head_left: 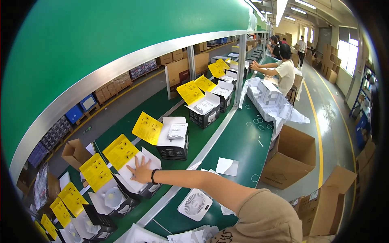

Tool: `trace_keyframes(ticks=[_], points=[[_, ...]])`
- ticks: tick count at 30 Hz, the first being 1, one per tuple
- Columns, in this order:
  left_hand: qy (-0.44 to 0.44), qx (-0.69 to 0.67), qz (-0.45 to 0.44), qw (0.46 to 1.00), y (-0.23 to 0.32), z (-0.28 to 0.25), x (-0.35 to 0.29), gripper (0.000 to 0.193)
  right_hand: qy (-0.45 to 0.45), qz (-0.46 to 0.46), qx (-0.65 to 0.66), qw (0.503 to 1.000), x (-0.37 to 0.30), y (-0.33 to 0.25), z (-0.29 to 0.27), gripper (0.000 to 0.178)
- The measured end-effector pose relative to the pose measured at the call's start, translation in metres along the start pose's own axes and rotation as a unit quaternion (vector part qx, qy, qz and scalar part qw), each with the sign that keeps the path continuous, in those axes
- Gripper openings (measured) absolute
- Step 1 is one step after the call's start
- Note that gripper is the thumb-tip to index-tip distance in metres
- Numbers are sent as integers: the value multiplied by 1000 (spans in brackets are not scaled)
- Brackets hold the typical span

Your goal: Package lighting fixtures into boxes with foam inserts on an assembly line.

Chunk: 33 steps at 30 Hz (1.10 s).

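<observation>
My right hand (142, 171), with a black band at the wrist, reaches across to the left. Its fingers are spread over the white top of an open carton (144, 188), touching or just above it. A yellow printed flap (120, 151) stands up behind that carton. Beyond it is another open black-and-white box (173, 142) with white printed leaflets (177, 131) on top. On the near side, an open box holds a pale round appliance (112, 199). A white square fan (194, 205) lies under my forearm on the green bench. My left hand is out of the picture.
More yellow-flapped boxes line the green conveyor (156, 116). A metal post (241, 60) and rail divide it from the bench. White packing trays (269, 99), an open brown carton (289, 156) and papers (227, 166) are to the right. A co-worker (285, 73) sits farther along.
</observation>
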<state>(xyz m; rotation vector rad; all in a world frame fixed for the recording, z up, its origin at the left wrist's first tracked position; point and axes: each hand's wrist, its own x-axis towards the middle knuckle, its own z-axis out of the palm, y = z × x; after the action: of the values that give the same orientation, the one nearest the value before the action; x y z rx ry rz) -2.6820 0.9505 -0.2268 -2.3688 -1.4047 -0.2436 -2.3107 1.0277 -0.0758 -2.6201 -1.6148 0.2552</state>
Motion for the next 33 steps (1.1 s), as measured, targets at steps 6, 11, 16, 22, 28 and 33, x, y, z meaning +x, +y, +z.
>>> trace_keyframes(ticks=[6, 11, 16, 22, 28, 33], points=[[151, -251, -92, 952, 6, -27, 4, 87, -55, 47, -46, 996, 9, -16, 4, 77], [177, -145, -81, 970, -5, 1, 0, 88, -18, -27, 9, 999, 4, -16, 6, 67], [21, 71, -28, 997, -17, -19, -1, 85, 60, -81, 21, 995, 14, 11, 17, 47], [142, -240, -91, 956, -22, -41, 5, 79, 233, -111, 265, 929, -40, 80, -19, 34], [157, -239, -107, 952, -28, -37, 5, 75, -261, 30, 105, 959, -133, 159, 50, 73], [158, -217, -155, 951, -34, -32, 7, 72, -36, 90, 51, 994, -164, 163, 73, 107]])
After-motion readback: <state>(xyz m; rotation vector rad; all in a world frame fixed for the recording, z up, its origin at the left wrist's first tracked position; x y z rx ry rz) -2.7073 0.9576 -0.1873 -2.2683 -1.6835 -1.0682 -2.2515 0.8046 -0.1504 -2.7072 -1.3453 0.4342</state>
